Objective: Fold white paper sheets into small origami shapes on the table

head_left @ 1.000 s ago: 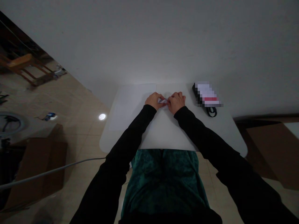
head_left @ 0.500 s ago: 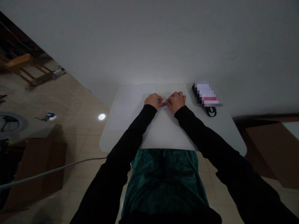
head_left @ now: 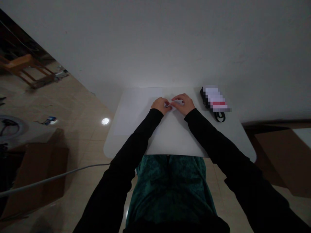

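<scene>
Near the back middle of the white table (head_left: 178,142), my left hand (head_left: 160,105) is closed on a small folded piece of white paper (head_left: 169,105). My right hand (head_left: 186,104) pinches at the right side of the same paper, its thumb low and its forefinger arched above. Between the two hands only a little of the paper shows; its full shape is hidden by my fingers. A large flat white sheet (head_left: 136,111) lies on the table's left part, partly under my left forearm.
At the table's back right lies a black item with a blurred-out light front (head_left: 215,98) and a black strap loop (head_left: 220,117). A wall rises behind the table. Cardboard boxes (head_left: 36,171) stand on the floor at both sides, and a grey cable (head_left: 73,171) runs in from the left.
My right hand has shifted slightly right and its fingers have lifted into an arched pinch. My left hand stays almost still with the paper.
</scene>
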`<state>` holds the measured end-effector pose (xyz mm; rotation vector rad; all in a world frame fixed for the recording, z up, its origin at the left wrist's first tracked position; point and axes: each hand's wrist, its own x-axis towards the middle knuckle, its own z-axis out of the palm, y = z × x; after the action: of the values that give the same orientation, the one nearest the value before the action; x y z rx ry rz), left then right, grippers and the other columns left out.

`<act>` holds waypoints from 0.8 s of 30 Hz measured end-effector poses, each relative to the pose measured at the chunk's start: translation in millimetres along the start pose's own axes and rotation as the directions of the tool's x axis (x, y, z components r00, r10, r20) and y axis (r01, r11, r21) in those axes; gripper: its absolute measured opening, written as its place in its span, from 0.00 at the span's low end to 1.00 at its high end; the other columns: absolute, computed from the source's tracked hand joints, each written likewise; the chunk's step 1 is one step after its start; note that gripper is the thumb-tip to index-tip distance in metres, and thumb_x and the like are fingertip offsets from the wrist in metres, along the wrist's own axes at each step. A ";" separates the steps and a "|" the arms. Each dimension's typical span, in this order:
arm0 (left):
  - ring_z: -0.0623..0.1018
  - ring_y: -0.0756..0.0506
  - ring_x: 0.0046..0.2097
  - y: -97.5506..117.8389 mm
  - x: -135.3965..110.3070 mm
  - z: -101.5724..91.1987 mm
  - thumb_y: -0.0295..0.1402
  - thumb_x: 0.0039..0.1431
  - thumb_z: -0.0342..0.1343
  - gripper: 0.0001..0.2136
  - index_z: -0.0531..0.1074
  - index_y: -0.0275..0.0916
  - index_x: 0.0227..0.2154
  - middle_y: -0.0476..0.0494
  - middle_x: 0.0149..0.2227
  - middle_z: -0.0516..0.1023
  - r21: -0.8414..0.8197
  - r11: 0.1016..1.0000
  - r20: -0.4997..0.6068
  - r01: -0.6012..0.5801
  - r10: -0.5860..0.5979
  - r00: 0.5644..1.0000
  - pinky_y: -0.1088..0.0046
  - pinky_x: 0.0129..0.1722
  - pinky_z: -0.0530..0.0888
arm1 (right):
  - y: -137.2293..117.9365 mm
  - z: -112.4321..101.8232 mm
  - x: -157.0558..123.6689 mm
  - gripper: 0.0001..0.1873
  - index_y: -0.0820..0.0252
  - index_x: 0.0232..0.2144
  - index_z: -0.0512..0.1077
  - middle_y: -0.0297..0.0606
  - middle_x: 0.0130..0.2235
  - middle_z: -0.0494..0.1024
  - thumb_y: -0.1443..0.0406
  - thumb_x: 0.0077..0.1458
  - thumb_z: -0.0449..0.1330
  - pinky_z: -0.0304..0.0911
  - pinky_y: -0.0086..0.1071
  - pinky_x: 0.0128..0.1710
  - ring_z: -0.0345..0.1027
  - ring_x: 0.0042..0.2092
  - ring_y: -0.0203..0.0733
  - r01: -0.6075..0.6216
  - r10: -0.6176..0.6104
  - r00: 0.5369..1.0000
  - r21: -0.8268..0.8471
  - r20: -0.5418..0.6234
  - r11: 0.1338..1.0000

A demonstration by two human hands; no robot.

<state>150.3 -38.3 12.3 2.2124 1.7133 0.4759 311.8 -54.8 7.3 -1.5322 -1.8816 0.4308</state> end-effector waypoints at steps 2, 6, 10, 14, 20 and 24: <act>0.75 0.43 0.46 -0.7 -0.1 -0.6 0.36 0.53 0.61 0.09 0.74 0.40 0.36 0.44 0.42 0.76 -0.038 0.998 -0.044 -0.040 0.039 0.998 0.68 0.48 0.70 | 7.3 -8.2 4.5 0.12 0.58 0.41 0.76 0.44 0.46 0.76 0.60 0.57 0.58 0.63 0.39 0.44 0.67 0.48 0.46 0.040 -0.037 0.999 0.105 -0.026 0.994; 0.75 0.45 0.45 1.4 -0.6 -2.6 0.32 0.53 0.60 0.08 0.72 0.39 0.37 0.45 0.42 0.77 -0.119 0.989 -0.089 -0.093 0.083 0.993 0.69 0.47 0.70 | 20.2 -21.5 9.1 0.13 0.59 0.40 0.76 0.44 0.46 0.76 0.59 0.57 0.58 0.65 0.36 0.42 0.68 0.48 0.44 0.071 -0.067 0.997 0.146 -0.028 0.987; 0.75 0.47 0.48 5.1 -0.2 -6.1 0.33 0.55 0.60 0.13 0.69 0.39 0.43 0.43 0.47 0.77 -0.229 0.969 -0.115 -0.093 0.068 0.991 0.71 0.47 0.70 | 28.0 -21.4 10.7 0.13 0.59 0.40 0.77 0.44 0.46 0.75 0.61 0.55 0.59 0.65 0.34 0.36 0.70 0.43 0.43 0.057 -0.060 0.997 0.087 0.041 0.995; 0.74 0.48 0.49 -7.3 5.1 -23.3 0.37 0.61 0.54 0.14 0.65 0.39 0.48 0.41 0.51 0.74 -0.242 0.969 -0.230 -0.040 -0.017 0.973 0.72 0.48 0.70 | 36.7 -17.2 13.9 0.16 0.59 0.40 0.78 0.44 0.45 0.75 0.66 0.59 0.50 0.65 0.39 0.42 0.68 0.46 0.45 0.113 -0.112 0.994 0.042 -0.012 0.993; 0.69 0.36 0.56 -58.9 5.1 -52.8 0.39 0.59 0.55 0.16 0.68 0.41 0.49 0.37 0.53 0.72 0.088 0.943 -0.254 0.320 -0.289 0.923 0.57 0.55 0.67 | 43.4 -22.6 9.7 0.18 0.52 0.43 0.76 0.43 0.52 0.68 0.68 0.49 0.58 0.62 0.49 0.48 0.61 0.53 0.54 0.258 -0.255 0.966 -0.070 0.048 0.964; 0.65 0.32 0.59 -75.4 -6.8 -49.5 0.44 0.59 0.54 0.24 0.63 0.39 0.56 0.29 0.58 0.65 0.163 0.903 -0.215 0.398 -0.361 0.908 0.54 0.56 0.65 | 41.0 -25.6 3.5 0.09 0.52 0.35 0.77 0.43 0.55 0.65 0.62 0.48 0.65 0.60 0.51 0.47 0.58 0.54 0.57 0.281 -0.278 0.960 -0.157 0.041 0.947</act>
<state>61.6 -24.8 23.8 1.9294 2.3206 0.4273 358.8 -44.8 1.2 -1.3341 -2.1532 0.1663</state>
